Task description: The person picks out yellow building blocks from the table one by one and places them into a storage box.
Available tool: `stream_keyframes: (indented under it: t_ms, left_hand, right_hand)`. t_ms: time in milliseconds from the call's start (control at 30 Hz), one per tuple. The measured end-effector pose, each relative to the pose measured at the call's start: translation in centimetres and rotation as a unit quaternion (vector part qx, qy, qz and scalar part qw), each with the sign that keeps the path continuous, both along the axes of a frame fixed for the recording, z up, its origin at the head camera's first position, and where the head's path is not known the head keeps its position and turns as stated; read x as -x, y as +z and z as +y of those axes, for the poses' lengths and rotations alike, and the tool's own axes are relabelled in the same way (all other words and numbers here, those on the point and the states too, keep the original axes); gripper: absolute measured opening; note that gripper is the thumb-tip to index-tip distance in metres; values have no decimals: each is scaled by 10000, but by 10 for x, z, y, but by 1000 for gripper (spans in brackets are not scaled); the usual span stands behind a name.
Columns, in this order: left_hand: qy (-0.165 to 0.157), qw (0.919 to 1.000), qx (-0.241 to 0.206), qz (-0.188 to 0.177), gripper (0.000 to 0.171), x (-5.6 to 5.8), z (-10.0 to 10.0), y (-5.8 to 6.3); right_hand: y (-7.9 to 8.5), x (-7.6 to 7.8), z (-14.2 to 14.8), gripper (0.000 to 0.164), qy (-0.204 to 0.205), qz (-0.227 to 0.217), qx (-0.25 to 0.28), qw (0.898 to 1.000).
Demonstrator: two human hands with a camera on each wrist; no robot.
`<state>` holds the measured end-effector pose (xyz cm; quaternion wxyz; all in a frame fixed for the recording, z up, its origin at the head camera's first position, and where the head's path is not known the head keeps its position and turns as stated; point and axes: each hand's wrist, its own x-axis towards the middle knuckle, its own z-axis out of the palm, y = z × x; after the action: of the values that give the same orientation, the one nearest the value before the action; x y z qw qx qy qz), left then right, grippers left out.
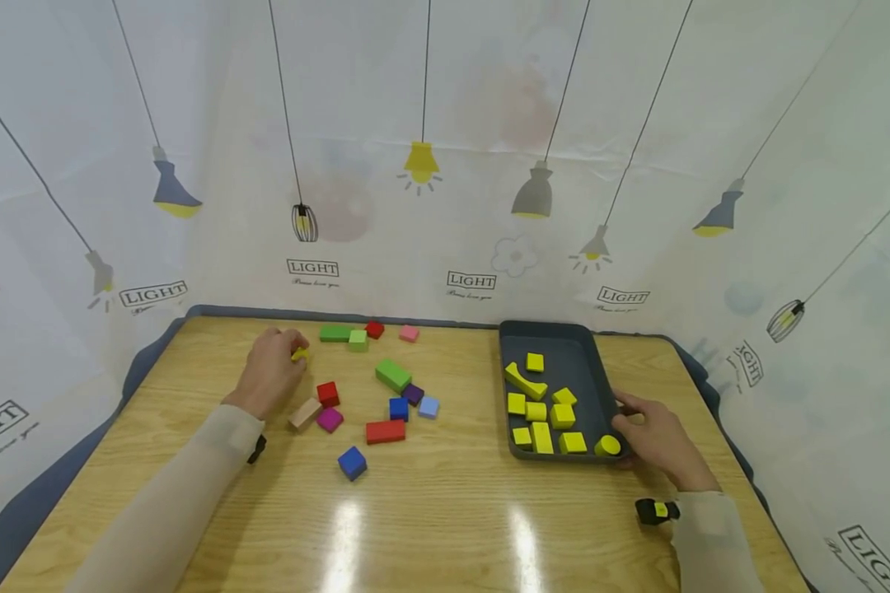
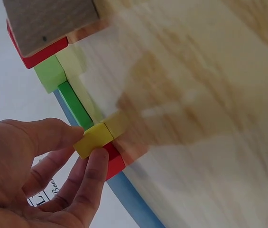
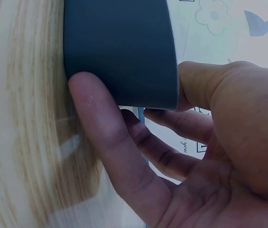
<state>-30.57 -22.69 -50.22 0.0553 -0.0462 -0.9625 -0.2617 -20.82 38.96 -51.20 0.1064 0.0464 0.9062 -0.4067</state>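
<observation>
My left hand [image 1: 270, 371] pinches a small yellow block [image 2: 94, 140] between thumb and fingertips, at the left of the table. In the left wrist view, a green block [image 2: 75, 105] and a red block [image 2: 115, 159] show just behind it. Over on the right, my right hand [image 1: 656, 436] grips the side of a dark grey tray [image 1: 599, 362] near its front corner. Its thumb is at the rim, and a finger lies along the outer wall [image 3: 119, 52] of the tray. Inside the tray are several yellow blocks [image 1: 562, 416], among them a cylinder [image 1: 607, 445] and an arch [image 1: 525, 381].
Between the hands lie several loose blocks: a red bar [image 1: 385, 431], a blue cube [image 1: 352, 463], a green bar [image 1: 393, 375], a magenta block [image 1: 330, 419] and a bare wood block [image 1: 305, 414]. More blocks sit near the back edge, including a pink one [image 1: 409, 333]. A printed curtain [image 1: 460, 222] surrounds the table.
</observation>
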Motion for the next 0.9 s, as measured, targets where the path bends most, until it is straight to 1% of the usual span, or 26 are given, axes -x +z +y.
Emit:
stream_keyframes:
  t_ms: [100,433,733,900]
  left_hand:
    - [-5,10000,-5,-48,29,0,0,-1]
    - [-32,10000,-10,49,28,1,1,-3]
    - [-11,9999,-102,31,28,-2,2,0]
    - [20,9999,-64,122,26,-2,3,1]
  right_hand:
    - [0,1,1,71,-7,-24,10,10000]
    - [-2,1,2,71,-13,-42,-19,10000]
    - [0,1,1,71,0,-41,-43,10000]
    - [0,2,0,71,-56,-95,-36,9999]
